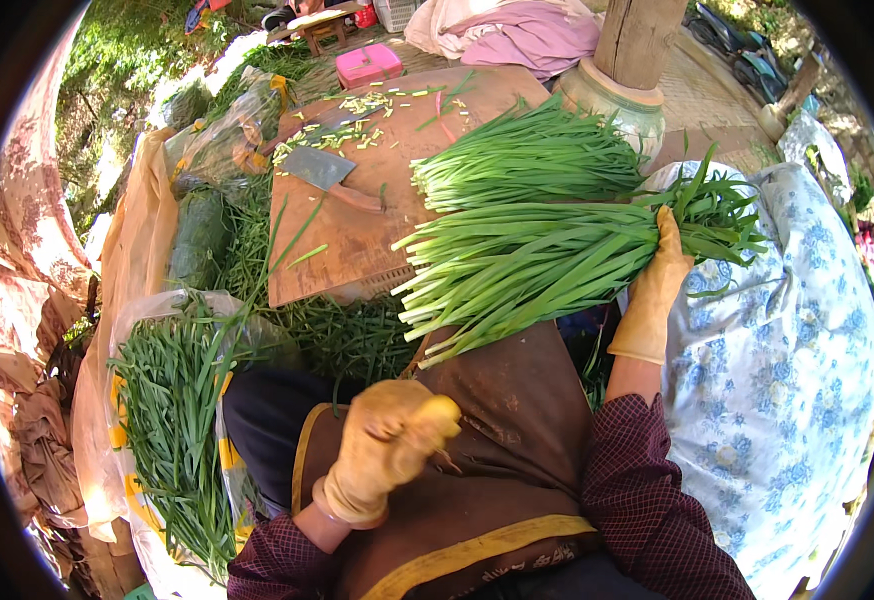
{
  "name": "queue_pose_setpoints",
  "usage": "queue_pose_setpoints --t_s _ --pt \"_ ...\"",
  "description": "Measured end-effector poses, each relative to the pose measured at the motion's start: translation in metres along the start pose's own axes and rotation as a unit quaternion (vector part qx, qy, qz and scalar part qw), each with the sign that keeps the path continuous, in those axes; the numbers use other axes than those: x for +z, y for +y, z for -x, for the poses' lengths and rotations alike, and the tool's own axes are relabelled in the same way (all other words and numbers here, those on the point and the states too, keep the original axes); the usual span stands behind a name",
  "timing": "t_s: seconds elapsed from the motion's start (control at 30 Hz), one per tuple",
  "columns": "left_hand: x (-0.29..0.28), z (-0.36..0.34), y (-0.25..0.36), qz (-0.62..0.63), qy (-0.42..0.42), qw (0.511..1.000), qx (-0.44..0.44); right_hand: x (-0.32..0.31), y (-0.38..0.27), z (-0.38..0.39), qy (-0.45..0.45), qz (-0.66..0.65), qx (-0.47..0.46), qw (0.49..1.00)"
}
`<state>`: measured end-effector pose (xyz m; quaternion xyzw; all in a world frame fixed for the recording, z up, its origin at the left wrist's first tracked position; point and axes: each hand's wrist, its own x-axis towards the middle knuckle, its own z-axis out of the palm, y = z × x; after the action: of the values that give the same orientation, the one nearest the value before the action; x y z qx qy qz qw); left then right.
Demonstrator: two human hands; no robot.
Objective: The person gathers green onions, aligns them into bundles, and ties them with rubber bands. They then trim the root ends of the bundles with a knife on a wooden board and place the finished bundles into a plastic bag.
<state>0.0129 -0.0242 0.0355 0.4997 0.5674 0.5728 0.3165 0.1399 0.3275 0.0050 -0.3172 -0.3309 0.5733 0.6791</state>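
My right hand (662, 280), in a tan rubber glove, is wrapped round a bunch of garlic chives (537, 255) near its leafy end. The pale cut stems point left, over my brown apron (502, 400). Just beyond lies a second bunch of chives (532, 160) on the wooden board (357, 240). Above my lap, my left hand (387, 440) wears the same kind of glove, its fingers curled in and slightly blurred. Whether it holds something is hidden. A cleaver (322, 170) with a wooden handle rests on the board, near scattered stem trimmings (357, 120).
Loose chives fill a plastic bag (182, 400) at the left. A blue-flowered cloth bundle (772, 380) bulges at my right. Behind the board stand a pink box (368, 64) and a wooden post (640, 40) on a round base. More greens (342, 335) lie under the board's near edge.
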Motion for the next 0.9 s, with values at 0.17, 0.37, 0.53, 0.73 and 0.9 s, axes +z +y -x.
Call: queue_pose_setpoints --t_s 0.17,0.37,0.53,0.73,0.9 --pt "-0.011 0.028 -0.065 -0.019 0.272 0.945 -0.178 -0.013 0.016 -0.004 0.036 0.002 0.006 0.999" --pt "0.012 0.003 -0.060 0.186 0.171 0.933 -0.255 -0.009 0.013 0.001 0.028 0.010 0.016 0.999" --pt "0.006 0.023 -0.023 0.100 0.159 0.958 -0.215 -0.009 0.010 0.001 0.061 0.009 0.019 0.998" --pt "-0.020 0.031 -0.020 0.134 0.378 0.910 -0.101 -0.010 0.014 -0.002 0.011 0.004 0.001 1.000" --pt "0.011 0.002 -0.019 -0.106 0.224 0.957 -0.152 -0.008 0.010 0.002 0.001 -0.007 0.006 1.000"
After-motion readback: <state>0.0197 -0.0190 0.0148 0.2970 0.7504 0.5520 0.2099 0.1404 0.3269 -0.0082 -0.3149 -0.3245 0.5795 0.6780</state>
